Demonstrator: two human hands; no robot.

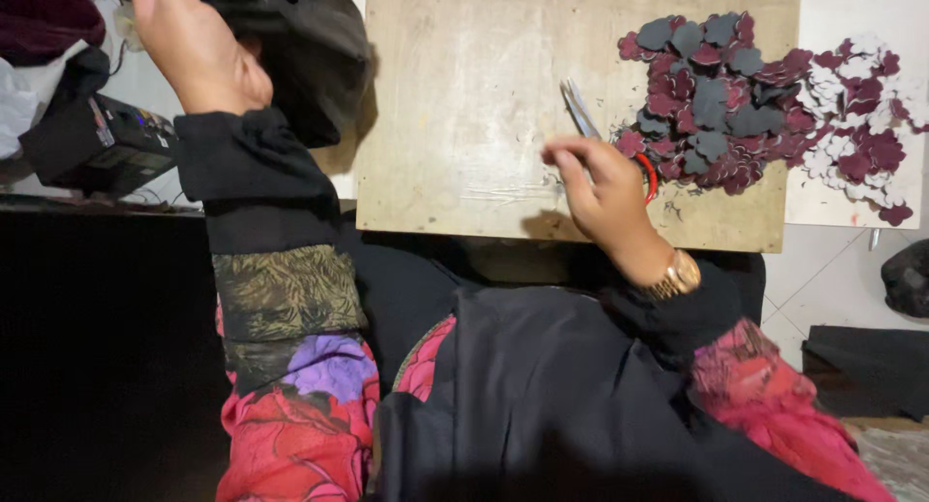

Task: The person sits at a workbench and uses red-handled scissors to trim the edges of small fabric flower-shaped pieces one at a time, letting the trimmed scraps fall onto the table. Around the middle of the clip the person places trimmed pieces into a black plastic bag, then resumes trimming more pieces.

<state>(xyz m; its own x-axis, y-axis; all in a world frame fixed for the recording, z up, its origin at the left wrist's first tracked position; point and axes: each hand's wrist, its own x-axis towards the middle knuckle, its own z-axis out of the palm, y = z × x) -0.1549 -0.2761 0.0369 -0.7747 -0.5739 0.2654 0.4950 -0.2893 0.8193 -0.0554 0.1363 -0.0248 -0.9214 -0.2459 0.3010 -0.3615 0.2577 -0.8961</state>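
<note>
Cutout pile (pixel 764 105) on board (pixel 464 105), scissors (pixel 585 120) left of pile.

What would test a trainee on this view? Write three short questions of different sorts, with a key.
1. True or false: the right hand holds scissors with red handles over the wooden board.
2. Which hand is raised at the dark fabric off the board's edge?
A. left hand
B. right hand
C. neither
3. Fill in: the pile of cut-out pieces on the board is maroon and ____.

Key
1. True.
2. A; it is lifted at the fabric, though whether it grips it cannot be told.
3. Grey; pale pieces lie further out on the white sheet.
</note>
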